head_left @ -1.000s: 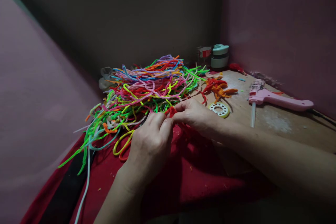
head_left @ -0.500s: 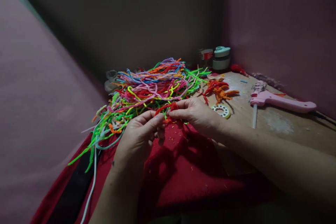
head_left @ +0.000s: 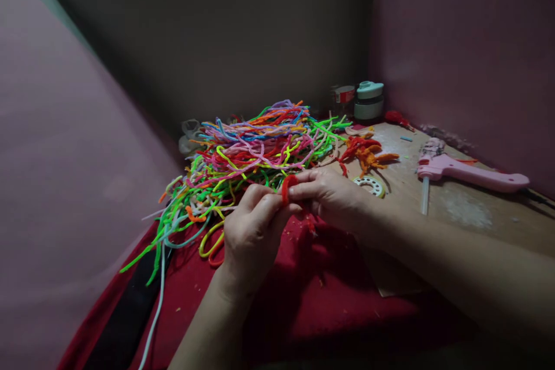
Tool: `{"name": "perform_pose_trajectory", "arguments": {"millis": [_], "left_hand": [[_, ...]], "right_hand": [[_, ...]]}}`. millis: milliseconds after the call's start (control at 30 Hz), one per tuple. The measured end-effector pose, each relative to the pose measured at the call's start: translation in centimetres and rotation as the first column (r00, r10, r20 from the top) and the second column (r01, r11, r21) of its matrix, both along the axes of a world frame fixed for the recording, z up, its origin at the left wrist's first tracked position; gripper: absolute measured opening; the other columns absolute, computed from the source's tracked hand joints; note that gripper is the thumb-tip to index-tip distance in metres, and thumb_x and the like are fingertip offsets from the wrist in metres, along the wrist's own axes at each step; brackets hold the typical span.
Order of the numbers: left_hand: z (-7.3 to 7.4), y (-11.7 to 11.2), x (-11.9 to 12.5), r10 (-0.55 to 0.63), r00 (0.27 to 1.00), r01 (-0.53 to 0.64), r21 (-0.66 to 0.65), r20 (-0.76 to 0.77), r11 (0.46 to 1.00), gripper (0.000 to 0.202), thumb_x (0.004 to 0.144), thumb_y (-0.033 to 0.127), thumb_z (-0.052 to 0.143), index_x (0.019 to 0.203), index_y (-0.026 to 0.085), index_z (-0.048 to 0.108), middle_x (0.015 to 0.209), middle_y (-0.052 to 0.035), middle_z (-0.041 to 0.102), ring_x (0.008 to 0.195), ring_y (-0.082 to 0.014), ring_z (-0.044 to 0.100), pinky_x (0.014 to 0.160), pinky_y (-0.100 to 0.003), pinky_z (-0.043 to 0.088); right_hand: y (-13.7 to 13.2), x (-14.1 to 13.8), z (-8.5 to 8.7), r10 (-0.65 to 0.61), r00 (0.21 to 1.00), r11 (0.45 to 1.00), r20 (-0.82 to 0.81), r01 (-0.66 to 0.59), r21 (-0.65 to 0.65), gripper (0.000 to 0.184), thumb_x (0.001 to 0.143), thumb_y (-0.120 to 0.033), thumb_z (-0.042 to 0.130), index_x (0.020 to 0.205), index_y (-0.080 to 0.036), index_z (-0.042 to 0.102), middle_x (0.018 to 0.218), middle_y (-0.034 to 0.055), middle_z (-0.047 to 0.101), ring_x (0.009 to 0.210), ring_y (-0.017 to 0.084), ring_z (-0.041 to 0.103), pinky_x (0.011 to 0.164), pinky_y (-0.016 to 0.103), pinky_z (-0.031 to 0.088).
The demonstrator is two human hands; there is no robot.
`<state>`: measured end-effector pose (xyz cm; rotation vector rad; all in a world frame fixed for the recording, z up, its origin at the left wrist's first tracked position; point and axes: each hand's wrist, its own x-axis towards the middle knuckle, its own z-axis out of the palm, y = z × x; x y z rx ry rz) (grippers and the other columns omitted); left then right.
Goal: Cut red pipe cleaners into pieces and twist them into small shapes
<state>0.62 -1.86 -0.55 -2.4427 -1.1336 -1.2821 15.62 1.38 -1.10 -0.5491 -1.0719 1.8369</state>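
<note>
A red fuzzy pipe cleaner [head_left: 288, 188], bent into a small loop, is pinched between both hands in the middle of the view. My left hand [head_left: 255, 225] grips it from the left, its fingers curled with the thumb side toward the loop. From the right, my right hand [head_left: 327, 192] pinches the same pipe cleaner between thumb and forefinger. A red end hangs below the fingers, partly in shadow. Just beyond the hands lies a big heap of loose pipe cleaners [head_left: 255, 144] in many colours.
On the brown board at right lie a pink glue gun [head_left: 474, 172], a white-and-yellow ring with holes [head_left: 370, 186], and red and orange twisted pieces [head_left: 368, 153]. A mint-lidded jar [head_left: 369, 99] stands behind. A red cloth [head_left: 303, 300] covers the near surface; a white cord [head_left: 156, 306] crosses its left side.
My left hand has moved right and closed up against my right hand. The red pipe cleaner, stretched between them before, is now curled into a tighter loop. The view has shifted slightly.
</note>
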Motion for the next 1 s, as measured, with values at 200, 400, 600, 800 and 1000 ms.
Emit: {"name": "perform_pose_trajectory", "arguments": {"millis": [200, 400, 600, 800, 1000], "left_hand": [[0.6, 0.3, 0.7, -0.091, 0.820, 0.467, -0.571, 0.565, 0.675, 0.027, 0.076, 0.017, 0.061, 0.100, 0.020, 0.048, 0.090, -0.0022, 0.060, 0.068, -0.0110, 0.060, 0.057, -0.023, 0.050], [-0.3, 1.0, 0.9, -0.065, 0.760, 0.490, -0.504, 0.647, 0.711, 0.032, 0.075, 0.017, 0.062, 0.102, 0.018, 0.047, 0.084, -0.0016, 0.060, 0.068, -0.0114, 0.061, 0.058, -0.023, 0.051], [-1.0, 0.9, 1.3, -0.073, 0.817, 0.394, -0.462, 0.572, 0.795, 0.036, 0.077, 0.017, 0.059, 0.110, 0.022, 0.046, 0.082, 0.0004, 0.058, 0.067, -0.0099, 0.057, 0.055, -0.020, 0.048], [-0.6, 0.9, 1.5, -0.054, 0.751, 0.452, -0.454, 0.658, 0.768, 0.033, 0.073, 0.017, 0.064, 0.101, 0.019, 0.048, 0.079, 0.0012, 0.057, 0.061, -0.0083, 0.055, 0.048, -0.017, 0.044], [-0.9, 0.7, 1.0, -0.036, 0.870, 0.300, -0.470, 0.492, 0.830, 0.039, 0.076, 0.013, 0.057, 0.110, 0.024, 0.042, 0.072, 0.0051, 0.051, 0.060, -0.0077, 0.052, 0.055, -0.019, 0.043]], "right_hand": [[0.1, 0.0, 0.1, -0.092, 0.995, 0.994, -0.041, 0.089, -0.056, 0.008, 0.057, -0.012, 0.066, 0.065, -0.012, 0.063, 0.063, 0.0022, 0.060, 0.053, 0.009, 0.049, 0.049, 0.023, 0.037], [0.3, -0.1, -0.4, -0.116, 0.993, 0.993, -0.004, 0.116, -0.015, 0.008, 0.057, -0.009, 0.065, 0.064, -0.011, 0.064, 0.056, 0.0011, 0.058, 0.053, 0.010, 0.051, 0.050, 0.023, 0.034], [0.6, -0.1, -0.4, -0.149, 0.988, 0.984, -0.033, 0.145, -0.107, 0.010, 0.055, -0.006, 0.065, 0.064, -0.011, 0.062, 0.059, 0.0017, 0.061, 0.052, 0.009, 0.051, 0.048, 0.022, 0.034], [0.4, -0.2, -0.4, -0.051, 0.995, 0.986, -0.090, 0.036, -0.161, 0.008, 0.060, -0.006, 0.062, 0.066, -0.011, 0.062, 0.060, 0.0022, 0.060, 0.051, 0.009, 0.050, 0.048, 0.023, 0.034], [0.3, -0.2, -0.5, -0.075, 0.995, 0.977, -0.063, 0.061, -0.203, 0.009, 0.059, -0.004, 0.062, 0.062, -0.012, 0.060, 0.057, 0.0014, 0.058, 0.052, 0.009, 0.050, 0.049, 0.023, 0.035]]}}
